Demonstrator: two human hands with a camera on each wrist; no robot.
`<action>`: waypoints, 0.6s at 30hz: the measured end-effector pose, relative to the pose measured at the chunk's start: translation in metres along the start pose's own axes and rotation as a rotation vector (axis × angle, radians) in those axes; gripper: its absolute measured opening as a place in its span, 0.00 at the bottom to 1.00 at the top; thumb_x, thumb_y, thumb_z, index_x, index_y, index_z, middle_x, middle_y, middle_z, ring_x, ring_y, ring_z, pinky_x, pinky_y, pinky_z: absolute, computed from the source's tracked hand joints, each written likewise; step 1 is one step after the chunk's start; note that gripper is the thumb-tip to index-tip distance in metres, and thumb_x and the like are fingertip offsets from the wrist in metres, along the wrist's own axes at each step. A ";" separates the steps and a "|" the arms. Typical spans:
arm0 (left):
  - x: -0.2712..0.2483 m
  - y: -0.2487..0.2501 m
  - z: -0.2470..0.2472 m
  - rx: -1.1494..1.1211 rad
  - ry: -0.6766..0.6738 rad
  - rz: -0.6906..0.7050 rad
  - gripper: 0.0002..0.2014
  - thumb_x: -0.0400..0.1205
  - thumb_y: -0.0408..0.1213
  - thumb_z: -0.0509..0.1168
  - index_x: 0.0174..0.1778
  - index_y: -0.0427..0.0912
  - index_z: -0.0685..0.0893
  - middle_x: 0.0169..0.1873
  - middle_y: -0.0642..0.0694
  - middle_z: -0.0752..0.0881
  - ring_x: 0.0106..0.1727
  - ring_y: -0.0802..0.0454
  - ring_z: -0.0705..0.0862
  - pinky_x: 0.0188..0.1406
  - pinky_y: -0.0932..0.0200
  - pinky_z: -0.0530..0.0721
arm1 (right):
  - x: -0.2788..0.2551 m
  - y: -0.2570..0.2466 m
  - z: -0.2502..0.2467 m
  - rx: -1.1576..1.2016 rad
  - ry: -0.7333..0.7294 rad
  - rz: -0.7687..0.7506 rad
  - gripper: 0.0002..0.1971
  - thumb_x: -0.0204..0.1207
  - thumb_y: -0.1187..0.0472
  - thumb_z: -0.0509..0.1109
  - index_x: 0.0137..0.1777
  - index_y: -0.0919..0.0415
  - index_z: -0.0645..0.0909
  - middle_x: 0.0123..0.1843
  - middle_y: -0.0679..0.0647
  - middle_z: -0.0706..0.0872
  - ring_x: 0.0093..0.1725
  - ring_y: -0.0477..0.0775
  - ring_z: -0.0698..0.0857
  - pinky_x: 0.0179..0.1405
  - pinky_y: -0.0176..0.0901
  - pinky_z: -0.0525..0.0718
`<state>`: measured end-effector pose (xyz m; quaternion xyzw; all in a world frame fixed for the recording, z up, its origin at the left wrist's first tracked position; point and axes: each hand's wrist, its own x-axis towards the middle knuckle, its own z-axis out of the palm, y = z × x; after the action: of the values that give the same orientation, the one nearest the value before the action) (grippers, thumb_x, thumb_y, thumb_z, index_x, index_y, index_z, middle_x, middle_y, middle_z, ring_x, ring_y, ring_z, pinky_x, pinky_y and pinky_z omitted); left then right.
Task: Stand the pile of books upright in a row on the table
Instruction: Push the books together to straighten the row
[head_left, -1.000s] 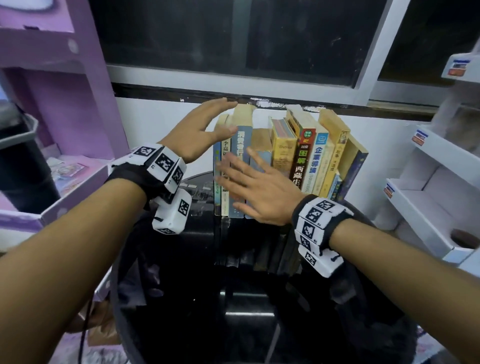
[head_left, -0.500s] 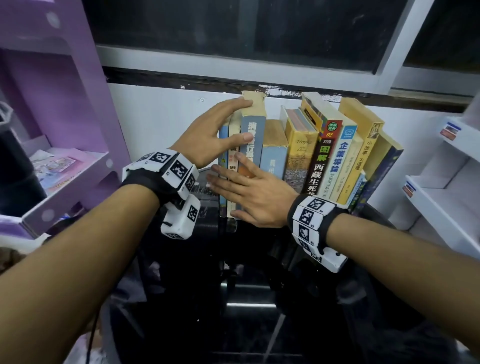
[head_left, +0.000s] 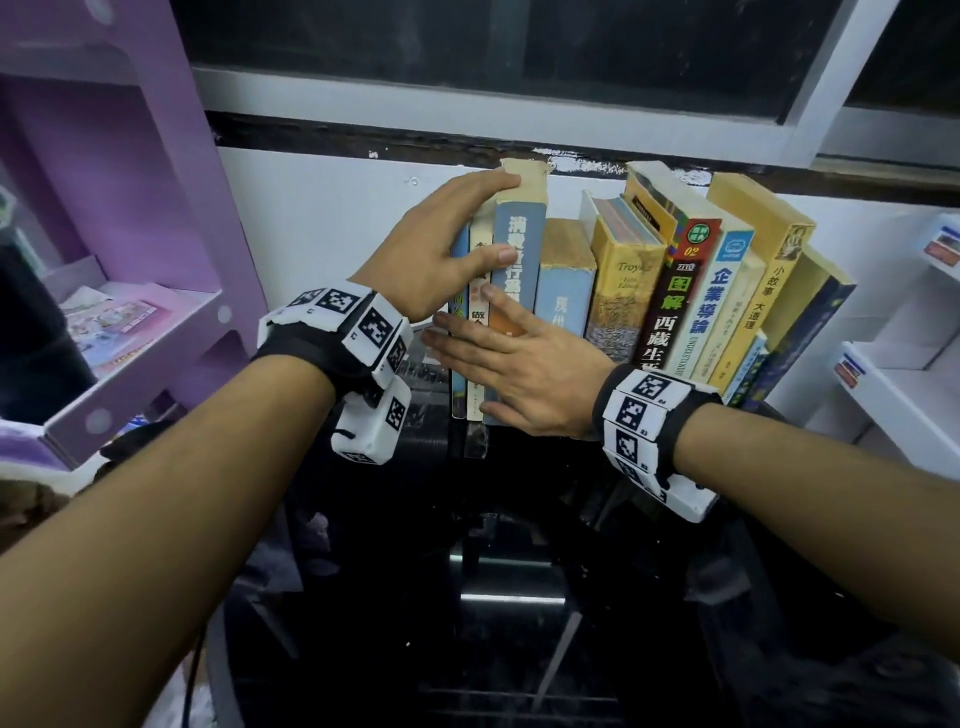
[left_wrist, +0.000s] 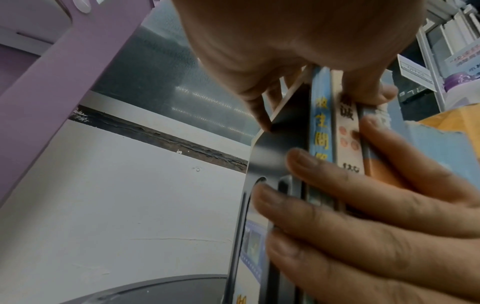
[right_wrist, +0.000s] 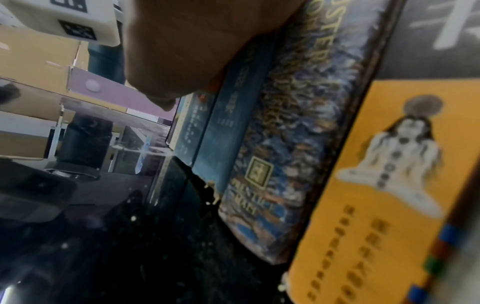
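Note:
A row of books (head_left: 628, 280) stands on the black glossy table (head_left: 519, 597) against the white wall; those on the right lean. My left hand (head_left: 498, 218) grips the row's left end, fingers over the top of the tall grey-blue book (head_left: 519, 244) and thumb on its spine. In the left wrist view my left hand (left_wrist: 319, 102) pinches the thin blue and white spines (left_wrist: 320, 123). My right hand (head_left: 498, 358) lies flat, its straight fingers (left_wrist: 337, 195) pressing the lower spines. In the right wrist view its palm (right_wrist: 194, 51) rests on the spines beside an orange-covered book (right_wrist: 376, 185).
A purple shelf unit (head_left: 130, 208) stands close on the left with papers on its shelf. White shelves (head_left: 909, 374) stand on the right. A window sill (head_left: 467, 140) runs just above the books. The round table's front part (right_wrist: 130, 246) is bare.
My left hand came down from hovering open above the row and closed on the leftmost books. My right hand stayed flat and slid slightly left along the spines.

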<state>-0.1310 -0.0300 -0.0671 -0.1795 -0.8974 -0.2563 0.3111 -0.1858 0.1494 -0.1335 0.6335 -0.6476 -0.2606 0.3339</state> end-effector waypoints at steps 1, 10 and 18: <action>0.000 -0.001 0.001 0.014 0.008 0.001 0.28 0.82 0.48 0.65 0.78 0.46 0.69 0.75 0.49 0.73 0.75 0.55 0.71 0.74 0.59 0.69 | 0.001 0.000 0.001 -0.003 -0.004 -0.003 0.37 0.84 0.43 0.51 0.86 0.63 0.50 0.87 0.58 0.54 0.87 0.58 0.48 0.82 0.68 0.36; -0.004 -0.002 0.005 0.062 0.013 -0.010 0.29 0.83 0.52 0.61 0.79 0.48 0.66 0.76 0.50 0.72 0.76 0.53 0.70 0.75 0.54 0.69 | 0.001 -0.002 -0.002 0.029 -0.016 0.004 0.36 0.84 0.43 0.52 0.86 0.63 0.51 0.87 0.59 0.54 0.87 0.58 0.48 0.82 0.68 0.38; 0.001 0.003 -0.005 0.088 -0.015 -0.003 0.30 0.80 0.56 0.63 0.76 0.47 0.71 0.76 0.49 0.73 0.75 0.54 0.70 0.72 0.63 0.65 | -0.029 -0.003 -0.016 0.095 0.001 0.023 0.34 0.85 0.45 0.50 0.86 0.62 0.52 0.87 0.58 0.53 0.87 0.59 0.48 0.83 0.67 0.42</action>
<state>-0.1280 -0.0302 -0.0615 -0.1663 -0.9103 -0.2157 0.3116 -0.1724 0.1792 -0.1285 0.6411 -0.6663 -0.2253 0.3069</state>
